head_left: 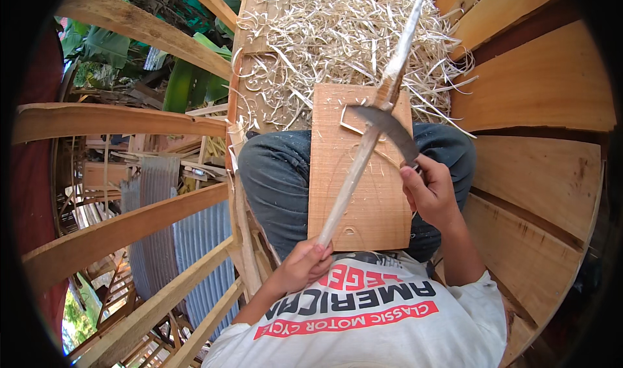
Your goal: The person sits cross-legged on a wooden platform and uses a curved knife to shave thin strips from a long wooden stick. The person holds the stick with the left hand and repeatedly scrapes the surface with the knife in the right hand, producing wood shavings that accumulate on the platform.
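Note:
A long pale wooden stick [351, 185] slants up from my lap toward the far right, with a patch of brown bark left around its middle. My left hand [304, 264] is closed around its near end, close to my shirt. My right hand [429, 189] grips the handle of a curved knife [391, 129], whose dark blade crosses over the stick just below the bark. The blade is slightly blurred. Beneath both lies a flat wooden board [361, 219] across my thighs, with a few thin shavings on it.
Curly wood shavings [350, 34] are heaped on the floor beyond my knees. A wall of wooden planks [538, 186] rises close on my right. To the left is an open slatted wooden railing [130, 222], with corrugated sheets [201, 257] and plants outside.

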